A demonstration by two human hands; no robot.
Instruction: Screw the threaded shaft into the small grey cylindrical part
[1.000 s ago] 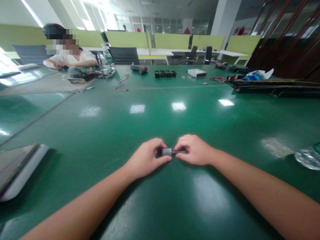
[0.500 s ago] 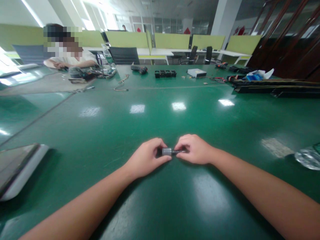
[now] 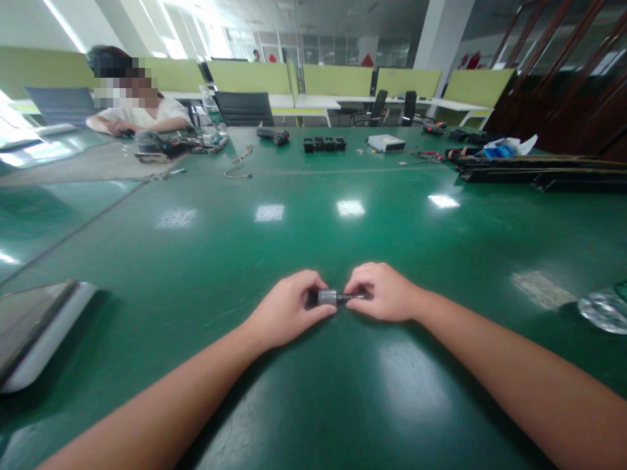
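Low over the green table (image 3: 313,241), a small grey metal cylinder with a dark ridged shaft (image 3: 327,297) lies level between my two hands. My left hand (image 3: 289,307) has its thumb and fingers closed round the grey cylinder end. On the other side, my right hand (image 3: 379,292) pinches the thin shaft between thumb and fingertips. The far tip of the shaft is partly hidden by the right fingers. Which kind of part it is, I cannot tell for sure.
A flat device with a pale edge (image 3: 49,339) lies at left, a clear plastic bottle (image 3: 605,310) at right. Across the far side are a power drill (image 3: 273,135), a black slotted block (image 3: 324,144), a silver box (image 3: 386,143) and long black strips (image 3: 539,171). A person (image 3: 142,114) sits far left.
My right hand has shifted very slightly to the right along the shaft. My left hand and the cylinder look still. The seated person's head has moved a little.
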